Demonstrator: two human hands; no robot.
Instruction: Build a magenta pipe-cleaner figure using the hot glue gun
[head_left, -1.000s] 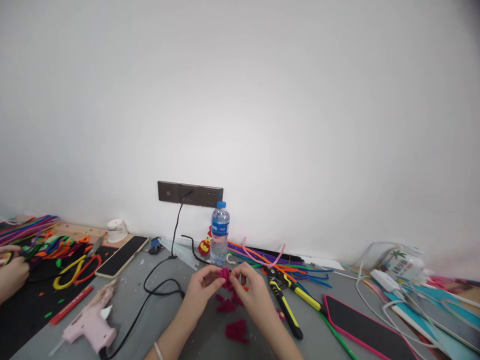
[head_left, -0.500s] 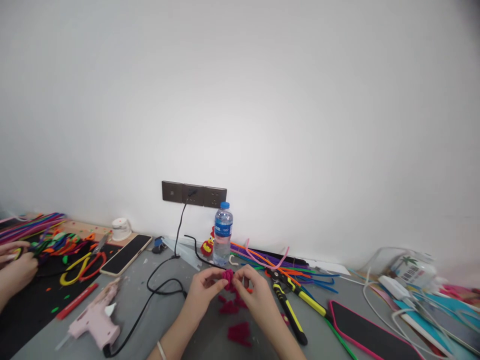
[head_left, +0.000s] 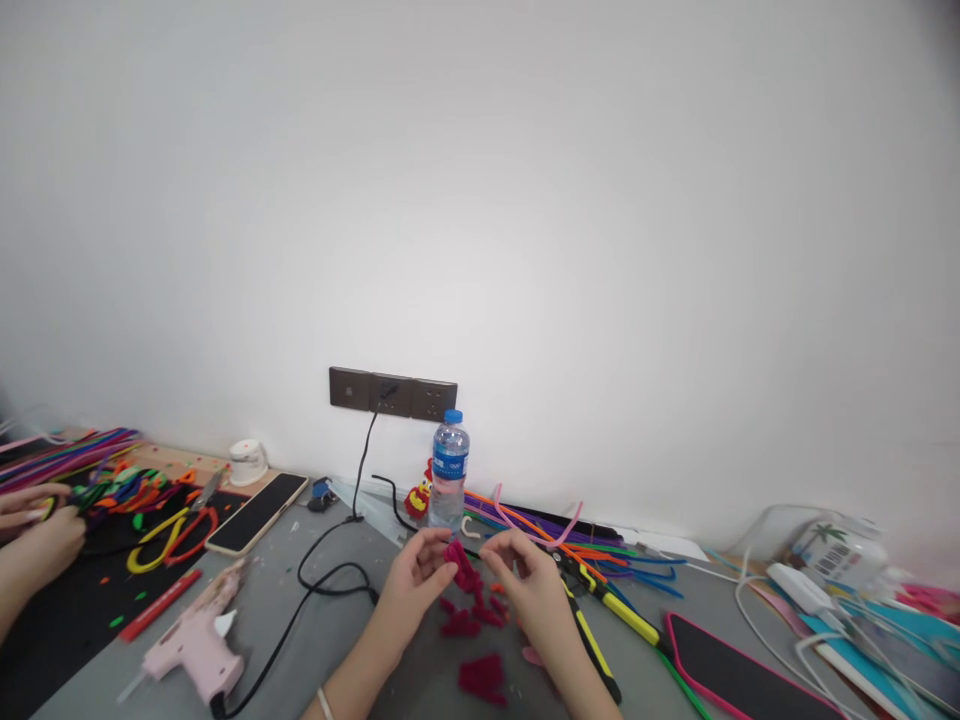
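Observation:
Between thumb and fingers my left hand [head_left: 412, 588] pinches a folded magenta pipe cleaner piece [head_left: 466, 572], which tilts down to the right. Just right of it, my right hand [head_left: 531, 583] has its thumb and forefinger together, apart from that piece. Whether anything small is between those fingertips cannot be made out. Short magenta pieces [head_left: 460, 626] lie on the grey table under my hands, and a larger magenta cluster [head_left: 482, 677] is nearer to me. Yellow-and-black pliers [head_left: 592, 640] lie partly hidden behind my right forearm.
A water bottle [head_left: 450, 475] stands behind my hands beside a small red-and-yellow figure [head_left: 418, 500]. Left are a pink glue gun [head_left: 196, 650] with a black cord, a phone [head_left: 257, 512] and scissors [head_left: 176, 535]. Another person's hands [head_left: 41, 535] work at far left. Pipe cleaners [head_left: 600, 560] lie right.
My right hand has come away from the magenta piece and moved slightly right. The left hand keeps the piece, which now shows longer and tilted. The whole view has shifted slightly.

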